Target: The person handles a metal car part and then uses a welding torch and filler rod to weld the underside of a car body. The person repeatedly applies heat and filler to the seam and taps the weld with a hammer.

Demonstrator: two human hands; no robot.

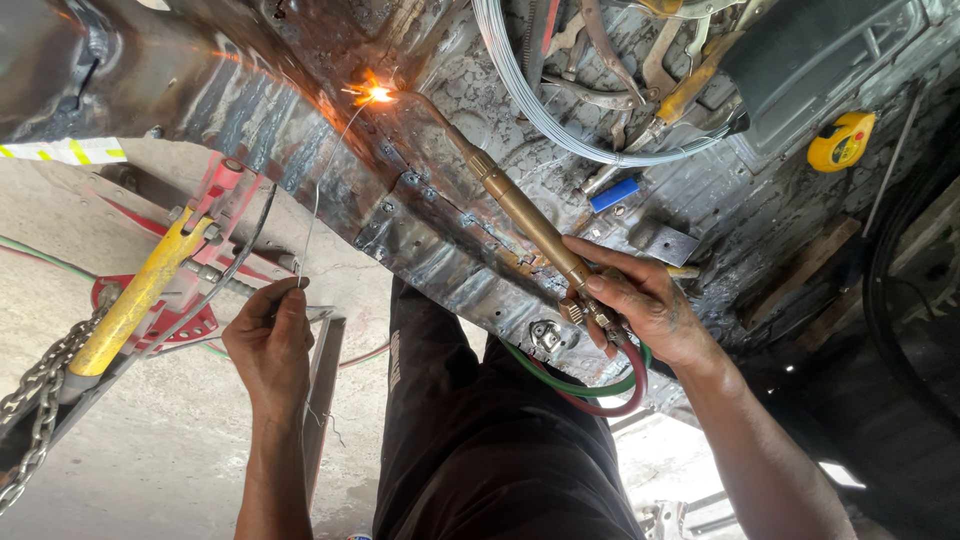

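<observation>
While my right hand (640, 300) is wrapping its fingers around the brass torch (525, 215) and my left hand (270, 340) is pinching the filler wire (318, 195), I am judging that both tips should be meeting steadily at the flame (378, 94) on the metal panel (440, 230) seam. Glare is hiding the joint itself, and the hoses (590, 390) are running out of sight behind my wrist.
</observation>
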